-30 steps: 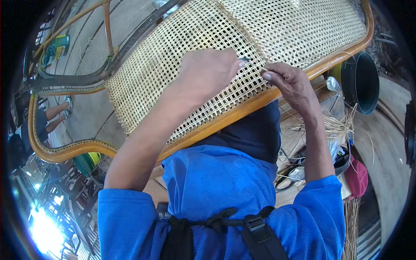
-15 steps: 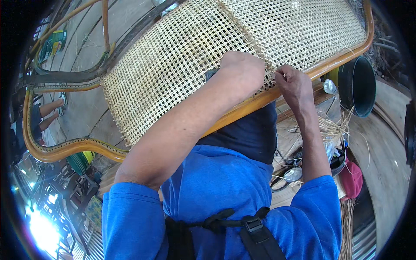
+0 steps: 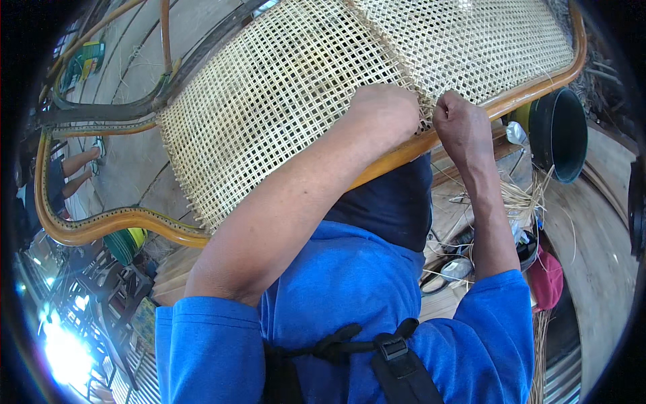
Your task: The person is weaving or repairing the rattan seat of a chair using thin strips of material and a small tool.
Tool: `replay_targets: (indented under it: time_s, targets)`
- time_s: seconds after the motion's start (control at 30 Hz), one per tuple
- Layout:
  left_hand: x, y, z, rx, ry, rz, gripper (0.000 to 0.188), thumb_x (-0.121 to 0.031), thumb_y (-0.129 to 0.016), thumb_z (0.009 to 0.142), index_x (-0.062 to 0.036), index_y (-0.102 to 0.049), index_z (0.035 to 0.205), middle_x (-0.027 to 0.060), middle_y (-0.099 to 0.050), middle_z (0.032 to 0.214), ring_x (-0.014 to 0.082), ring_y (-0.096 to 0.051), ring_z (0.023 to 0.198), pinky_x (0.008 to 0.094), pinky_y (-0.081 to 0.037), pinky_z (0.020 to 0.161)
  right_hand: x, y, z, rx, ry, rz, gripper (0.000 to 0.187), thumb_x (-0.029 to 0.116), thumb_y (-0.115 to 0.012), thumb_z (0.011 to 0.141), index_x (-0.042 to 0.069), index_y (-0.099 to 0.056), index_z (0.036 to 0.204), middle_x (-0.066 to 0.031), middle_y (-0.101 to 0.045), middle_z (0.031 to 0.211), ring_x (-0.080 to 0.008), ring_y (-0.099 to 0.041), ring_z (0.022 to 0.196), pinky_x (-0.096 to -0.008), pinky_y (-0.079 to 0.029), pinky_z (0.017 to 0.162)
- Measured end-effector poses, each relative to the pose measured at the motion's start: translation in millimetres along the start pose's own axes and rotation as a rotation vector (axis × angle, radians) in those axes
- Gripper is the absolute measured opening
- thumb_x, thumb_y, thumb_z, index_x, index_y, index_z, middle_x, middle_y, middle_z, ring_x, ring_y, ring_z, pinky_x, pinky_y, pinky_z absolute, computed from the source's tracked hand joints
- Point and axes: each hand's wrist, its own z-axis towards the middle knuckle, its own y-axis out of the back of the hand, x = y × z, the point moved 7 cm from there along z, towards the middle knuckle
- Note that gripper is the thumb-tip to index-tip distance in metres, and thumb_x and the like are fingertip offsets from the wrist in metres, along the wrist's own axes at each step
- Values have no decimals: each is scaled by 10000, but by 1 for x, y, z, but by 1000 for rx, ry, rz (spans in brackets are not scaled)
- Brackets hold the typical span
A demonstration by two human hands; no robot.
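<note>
A curved brown rattan furniture frame (image 3: 397,159) lies across my lap, with pale open-weave cane webbing (image 3: 269,101) stretched over much of it. My left hand (image 3: 387,111) is closed, resting over the webbing by the near rail. Its fingers are turned away, so whatever they grip is hidden. Just to its right, my right hand (image 3: 463,128) makes a fist above the same rail, beside the braided seam (image 3: 387,47) that divides the webbing. Anything pinched in it is too small or covered to make out.
At the right stand a dark bucket (image 3: 558,135), a bundle of loose cane strands (image 3: 518,195), scissors (image 3: 437,283) and a red cap (image 3: 546,279). The frame's bare, hole-drilled rail (image 3: 121,219) curves out at the left. Another person's legs (image 3: 79,161) show at the far left.
Both hands have shifted slightly to the right; the right fist has turned and closed more tightly. The frame and webbing have moved very slightly.
</note>
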Motion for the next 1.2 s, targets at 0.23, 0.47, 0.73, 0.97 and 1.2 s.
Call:
replay_targets:
  time_s: [0.23, 0.47, 0.73, 0.97, 1.2]
  targets:
    - [-2, -20, -9, -200, 28, -164, 178, -82, -509, 795, 21, -654, 812, 211, -664, 825, 335, -669, 777, 426, -534, 674, 0, -2, 5, 29, 130, -12, 185, 187, -499, 848, 26, -584, 814, -229, -608, 741, -411, -606, 736, -487, -479, 670]
    - [4, -28, -18, -438, 150, -112, 162, -123, -508, 834, -1, -612, 812, 204, -666, 810, 310, -673, 746, 403, -538, 653, -11, -11, 19, 145, 152, 3, 177, 209, -523, 858, 49, -587, 818, -201, -623, 776, -396, -607, 756, -488, -471, 669]
    - [22, -13, 10, -67, 81, -123, 256, -189, -566, 828, 40, -676, 863, 200, -672, 810, 305, -665, 715, 422, -526, 690, -16, -18, -1, -79, 67, 50, 187, 261, -600, 833, 78, -611, 796, -147, -630, 762, -363, -583, 765, -447, -466, 676]
    - [23, -12, 15, -5, 127, -199, 310, -269, -542, 832, 2, -693, 815, 176, -674, 801, 277, -665, 742, 401, -514, 720, -8, -19, -3, -193, 169, 21, 141, 228, -655, 798, 88, -640, 794, -101, -617, 726, -303, -551, 742, -392, -459, 697]
    - [47, -2, -14, -127, 146, -97, 395, -379, -558, 840, -8, -690, 872, 177, -678, 854, 321, -660, 837, 437, -508, 764, 1, -12, -17, -213, 253, 24, 180, 182, -709, 740, 65, -630, 852, -109, -622, 809, -309, -556, 821, -390, -455, 746]
